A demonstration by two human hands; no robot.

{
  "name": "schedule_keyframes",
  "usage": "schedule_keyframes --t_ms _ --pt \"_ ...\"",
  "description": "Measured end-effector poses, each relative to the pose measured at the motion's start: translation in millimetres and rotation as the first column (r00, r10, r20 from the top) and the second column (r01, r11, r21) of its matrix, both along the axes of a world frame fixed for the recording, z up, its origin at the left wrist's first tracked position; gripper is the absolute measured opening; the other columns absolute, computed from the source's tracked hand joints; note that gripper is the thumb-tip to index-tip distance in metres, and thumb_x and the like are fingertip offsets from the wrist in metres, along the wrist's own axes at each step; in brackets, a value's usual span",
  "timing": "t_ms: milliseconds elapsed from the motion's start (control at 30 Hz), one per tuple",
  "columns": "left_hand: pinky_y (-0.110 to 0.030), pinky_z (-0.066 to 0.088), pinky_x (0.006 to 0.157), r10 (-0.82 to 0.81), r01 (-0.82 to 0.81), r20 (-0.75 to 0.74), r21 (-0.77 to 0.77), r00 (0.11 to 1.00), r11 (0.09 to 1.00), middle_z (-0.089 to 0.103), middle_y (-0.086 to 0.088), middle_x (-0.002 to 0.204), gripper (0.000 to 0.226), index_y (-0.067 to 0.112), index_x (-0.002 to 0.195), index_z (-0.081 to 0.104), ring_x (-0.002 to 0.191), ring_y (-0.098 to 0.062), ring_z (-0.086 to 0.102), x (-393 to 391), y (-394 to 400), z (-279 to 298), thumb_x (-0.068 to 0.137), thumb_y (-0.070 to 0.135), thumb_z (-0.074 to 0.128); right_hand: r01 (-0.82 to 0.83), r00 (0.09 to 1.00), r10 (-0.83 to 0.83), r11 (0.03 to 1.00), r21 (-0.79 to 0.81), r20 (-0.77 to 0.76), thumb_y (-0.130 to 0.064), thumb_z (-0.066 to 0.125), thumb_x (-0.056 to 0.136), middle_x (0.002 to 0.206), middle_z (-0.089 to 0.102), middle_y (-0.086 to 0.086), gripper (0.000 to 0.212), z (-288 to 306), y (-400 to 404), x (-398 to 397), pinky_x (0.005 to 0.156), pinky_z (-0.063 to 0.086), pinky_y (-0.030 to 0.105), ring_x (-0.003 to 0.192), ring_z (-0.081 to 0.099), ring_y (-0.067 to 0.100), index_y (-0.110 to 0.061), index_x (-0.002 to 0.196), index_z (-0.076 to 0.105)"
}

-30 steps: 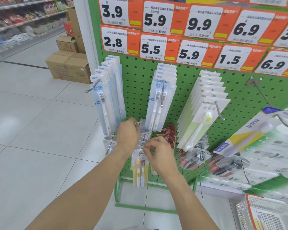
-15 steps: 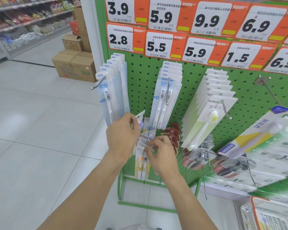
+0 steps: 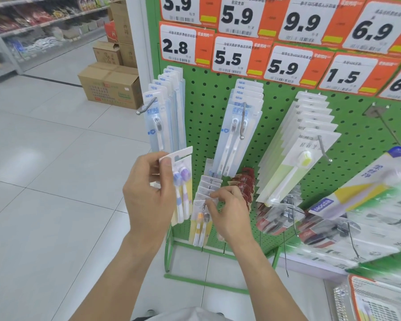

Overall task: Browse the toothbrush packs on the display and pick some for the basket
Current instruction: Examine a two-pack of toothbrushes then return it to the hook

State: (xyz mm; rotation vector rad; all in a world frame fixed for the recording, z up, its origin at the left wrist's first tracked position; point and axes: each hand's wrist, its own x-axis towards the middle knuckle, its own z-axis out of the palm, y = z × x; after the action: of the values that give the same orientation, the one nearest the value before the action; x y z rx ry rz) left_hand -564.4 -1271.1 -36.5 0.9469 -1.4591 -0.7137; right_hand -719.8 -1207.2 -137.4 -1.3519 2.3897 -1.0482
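Head view: left hand (image 3: 148, 200) pinches the top card of a two-brush pack (image 3: 182, 188) (blue and purple heads), thumb on the front and fingers curled behind; the pack hangs upright, off its hook, just left of the low row of packs (image 3: 206, 193) on the green pegboard (image 3: 276, 112). Right hand (image 3: 229, 212) is at that row, fingertips curled onto the front cards, apparently pinching or parting them; the exact grip is hard to tell. An orange and grey pack (image 3: 202, 223) hangs at the front of the row, just left of the right hand. Taller hung packs sit above and to the sides, price tags (image 3: 239, 56) across the top. The basket (image 3: 375, 300) corner shows at bottom right, well apart from both hands. Step in hand, as judged: one pack picked, browsing for another. The next move calls for sliding a front card clear along its hook without dragging the others, then carrying the packs right and down to the basket.
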Motion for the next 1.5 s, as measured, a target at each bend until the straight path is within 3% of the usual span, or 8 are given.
schedule_keyframes --t_ms 333,433,567,667,833,1000,1333,1500 --pt "-0.011 0.047 0.060 -0.171 0.197 -0.123 0.254 0.978 0.947 0.068 0.019 0.075 0.014 0.025 0.093 0.065 0.066 0.002 0.062 21.0 15.8 1.2 0.100 0.014 0.059 0.035 0.999 -0.035 0.999 -0.039 0.004 -0.033 0.068 0.095 0.114 0.051 -0.011 0.022 7.8 7.0 3.9 0.083 0.048 0.025 0.092 0.056 0.004 -0.020 0.113 0.068" --pt "-0.026 0.054 0.061 -0.220 0.262 -0.154 0.358 0.963 0.896 0.069 0.008 0.077 0.011 0.020 0.093 0.068 0.065 -0.005 0.065 21.9 16.4 -6.1 0.099 0.015 0.061 0.100 0.967 -0.036 0.965 -0.244 0.254 -0.036 0.065 0.098 0.103 0.061 -0.015 0.013 25.9 23.4 14.1 0.079 0.056 0.034 0.089 0.064 0.008 -0.026 0.105 0.070" --pt "-0.050 0.057 0.070 -0.268 0.330 -0.197 0.460 0.943 0.824 0.074 -0.007 0.091 0.008 0.016 0.096 0.073 0.074 -0.019 0.069 19.3 16.8 -17.1 0.097 0.013 0.065 0.005 0.624 0.230 0.954 -0.298 0.747 -0.039 0.059 0.100 0.103 0.076 0.005 0.033 53.2 49.4 21.1 0.065 0.056 0.030 0.088 0.072 0.022 -0.015 0.122 0.063" --pt "-0.052 0.059 0.070 -0.313 0.377 -0.209 0.519 0.926 0.767 0.076 -0.007 0.091 0.007 0.012 0.097 0.073 0.076 -0.023 0.071 14.8 21.6 -24.9 0.096 0.011 0.066 -0.144 0.495 0.335 0.942 -0.304 0.802 -0.025 0.068 0.091 0.104 0.076 0.018 0.039 55.5 61.5 21.6 0.078 0.059 0.035 0.092 0.074 0.028 -0.006 0.125 0.062" --pt "-0.020 0.057 0.066 -0.455 0.426 -0.111 0.593 0.884 0.683 0.078 -0.001 0.088 0.010 0.010 0.101 0.070 0.078 -0.015 0.074 9.3 28.4 -39.5 0.092 0.004 0.069 -0.065 0.512 0.254 0.964 -0.258 0.821 -0.024 0.078 0.087 0.099 0.077 0.020 0.024 42.3 68.7 23.9 0.076 0.057 0.035 0.084 0.073 0.025 -0.016 0.109 0.077" --pt "-0.034 0.062 0.067 -0.524 0.483 -0.180 0.701 0.832 0.525 0.079 -0.009 0.090 0.013 0.006 0.106 0.070 0.082 -0.031 0.075 12.8 42.8 -53.0 0.096 0.002 0.062 0.042 0.505 0.168 0.975 -0.218 0.847 -0.024 0.077 0.084 0.095 0.076 0.022 0.031 39.0 74.9 20.6 0.072 0.058 0.036 0.080 0.074 0.028 -0.008 0.110 0.074" --pt "-0.044 0.063 0.067 -0.399 0.451 -0.244 0.669 0.884 0.591 0.077 -0.016 0.090 0.009 0.002 0.103 0.069 0.079 -0.036 0.074 15.3 46.7 -49.8 0.095 0.002 0.064 -0.249 0.494 0.309 0.946 -0.208 0.813 -0.008 0.073 0.087 0.105 0.078 0.012 0.024 38.8 88.4 16.2 0.078 0.057 0.027 0.092 0.075 0.021 0.001 0.109 0.072" --pt "-0.025 0.059 0.065 -0.491 0.518 -0.279 0.718 0.826 0.465 0.079 -0.010 0.087 0.011 0.003 0.101 0.072 0.072 -0.024 0.074 15.7 47.6 -47.3 0.097 0.002 0.062 -0.198 0.506 0.259 0.963 -0.181 0.823 -0.021 0.080 0.084 0.107 0.077 0.014 0.024 28.0 90.1 18.9 0.087 0.058 0.043 0.097 0.074 0.032 -0.009 0.105 0.078"
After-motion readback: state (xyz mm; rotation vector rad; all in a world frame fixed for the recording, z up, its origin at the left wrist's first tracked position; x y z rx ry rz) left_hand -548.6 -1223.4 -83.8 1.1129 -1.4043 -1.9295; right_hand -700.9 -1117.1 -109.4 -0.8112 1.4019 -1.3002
